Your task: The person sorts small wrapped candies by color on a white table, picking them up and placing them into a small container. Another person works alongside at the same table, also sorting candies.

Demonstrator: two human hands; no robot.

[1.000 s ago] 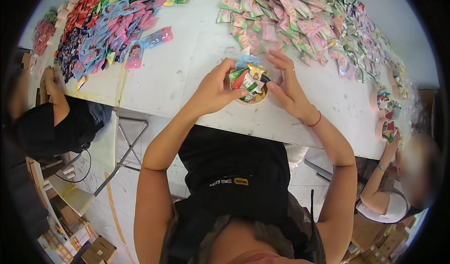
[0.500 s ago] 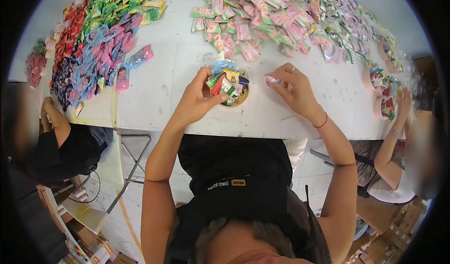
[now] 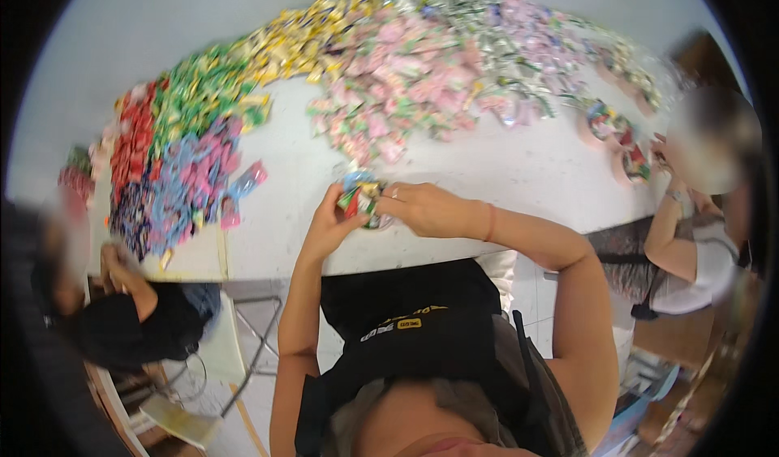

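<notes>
While the wide white table carries long drifts of wrapped sweets sorted by colour, red, green, blue and purple on the left and pink, yellow and silver across the far side, the work in hand looks like filling 1 small round container. That container sits at the table's near edge, just in front of the person, largely hidden by a bundle of mixed sweet packets standing in it. Both hands meet over it: the left hand has its grip closed around the bundle from the left side, and the right hand presses fingers onto the packets from the right. The next move, I judge, calls for steadying the bundle so no packet springs out.
</notes>
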